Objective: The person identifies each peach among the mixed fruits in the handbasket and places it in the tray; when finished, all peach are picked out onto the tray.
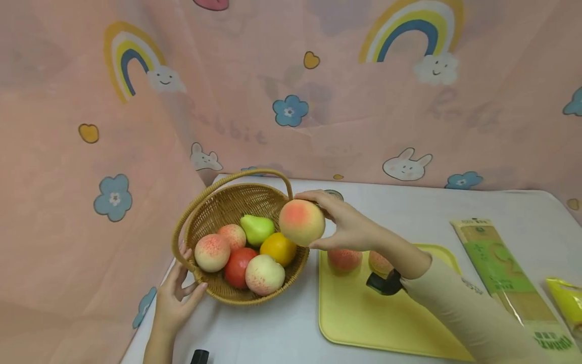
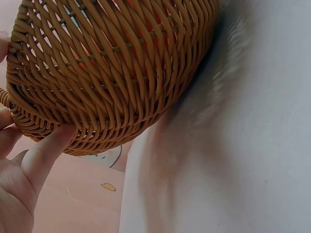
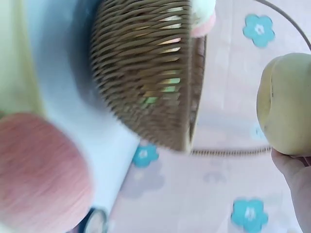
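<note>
Tablecloth (image 1: 409,212) white — pink rainbow backdrop (image 1: 273,91), yellow tray (image 1: 364,313) beside basket (image 1: 236,207).

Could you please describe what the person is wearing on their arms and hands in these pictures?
Both hands are bare, without gloves or rings. The right hand leads into a long cream sleeve, with a small black wrist-mounted device at its cuff. The left hand shows a bare forearm, no sleeve in view.

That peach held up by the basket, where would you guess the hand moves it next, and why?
Probably a short move toward the yellow tray. The right hand grips the peach above the basket rim; two peaches already sit on the tray, and the left hand steadies the basket.
</note>
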`<state>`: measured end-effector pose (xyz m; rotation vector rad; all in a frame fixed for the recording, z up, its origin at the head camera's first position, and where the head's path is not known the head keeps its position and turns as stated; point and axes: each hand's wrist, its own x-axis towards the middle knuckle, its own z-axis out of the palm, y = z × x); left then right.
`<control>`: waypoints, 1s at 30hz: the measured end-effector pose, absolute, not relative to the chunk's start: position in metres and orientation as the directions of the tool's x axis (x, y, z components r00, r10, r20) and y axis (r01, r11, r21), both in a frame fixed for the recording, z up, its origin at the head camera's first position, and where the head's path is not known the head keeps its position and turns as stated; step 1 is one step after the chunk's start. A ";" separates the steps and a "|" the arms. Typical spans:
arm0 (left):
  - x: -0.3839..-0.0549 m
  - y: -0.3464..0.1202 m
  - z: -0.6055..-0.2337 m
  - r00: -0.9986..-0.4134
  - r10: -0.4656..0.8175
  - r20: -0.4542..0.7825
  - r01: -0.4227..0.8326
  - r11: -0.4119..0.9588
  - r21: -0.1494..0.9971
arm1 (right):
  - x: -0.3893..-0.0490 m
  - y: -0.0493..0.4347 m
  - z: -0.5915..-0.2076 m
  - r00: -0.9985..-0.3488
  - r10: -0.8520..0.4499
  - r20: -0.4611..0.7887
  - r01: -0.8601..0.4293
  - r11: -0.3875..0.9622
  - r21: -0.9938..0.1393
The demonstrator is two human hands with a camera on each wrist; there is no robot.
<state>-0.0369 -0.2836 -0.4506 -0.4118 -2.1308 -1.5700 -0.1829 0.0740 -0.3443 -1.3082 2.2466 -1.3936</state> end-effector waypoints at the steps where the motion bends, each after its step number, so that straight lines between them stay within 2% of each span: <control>1: -0.037 -0.283 -0.450 -0.847 -0.033 0.531 0.499 0.299 0.814 | -0.181 0.083 -0.347 -0.605 -0.746 0.279 -0.577 0.170 -0.799; 7: -0.037 -0.284 -0.450 -0.870 -0.046 0.491 0.453 0.316 0.834 | -0.170 0.134 -0.367 -0.686 -0.653 0.322 -0.551 0.177 -0.815; 13: -0.035 -0.284 -0.449 -0.876 -0.065 0.478 0.435 0.322 0.841 | -0.156 0.181 -0.386 -0.755 -0.557 0.347 -0.555 0.261 -0.790; 21: -0.035 -0.284 -0.449 -0.863 -0.043 0.504 0.470 0.301 0.830 | -0.145 0.242 -0.411 -0.798 -0.451 0.400 -0.545 0.256 -0.798; 30: -0.034 -0.284 -0.452 -0.858 -0.060 0.510 0.481 0.255 0.839 | -0.137 0.290 -0.437 -0.903 -0.359 0.238 -0.394 0.467 -0.791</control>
